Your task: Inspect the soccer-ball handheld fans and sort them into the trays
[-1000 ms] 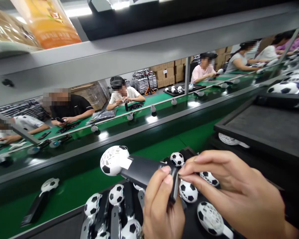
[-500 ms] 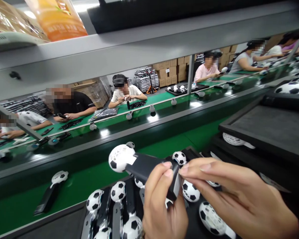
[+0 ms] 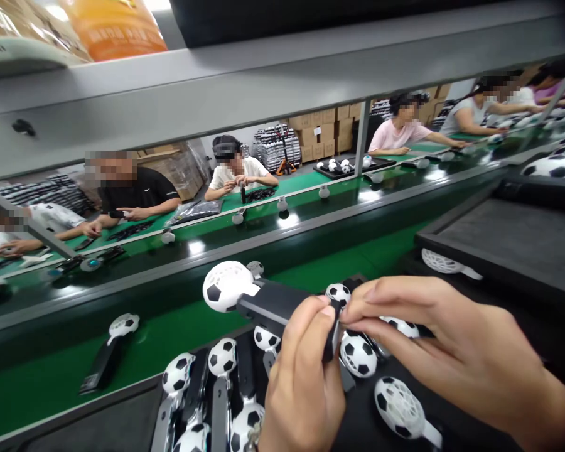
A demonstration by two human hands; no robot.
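- Carried further right since a second ago: lone fan (image 3: 115,351) lying on the green belt (image 3: 179,339); held football fan (image 3: 249,296) raised a touch, pinch on it unchanged.
- Football fan now above the black tray (image 3: 362,433), white-and-black caged head pointing left, black handle running right into both hands.
- Left grip (image 3: 301,383): closed on the handle's near end from below, thumb and forefinger pressed to it.
- Right grip (image 3: 433,339): fingertips drawn together on the handle's butt end, just against the left thumb; cannot tell whether any small part is caught between them.
- Handling, by the look: light, stiff plastic; smooth handle probably a little slippery; open ribbed cage of the head likely to flex or crack under a squeeze.
- Best hold, as judged: round the handle at mid-length, never by the head.
- Beneath: tray packed with like fans, heads and handles touching.
- Right: stacked dark trays (image 3: 508,251). Across the belt: seated co-workers (image 3: 235,172) at the far worktop.
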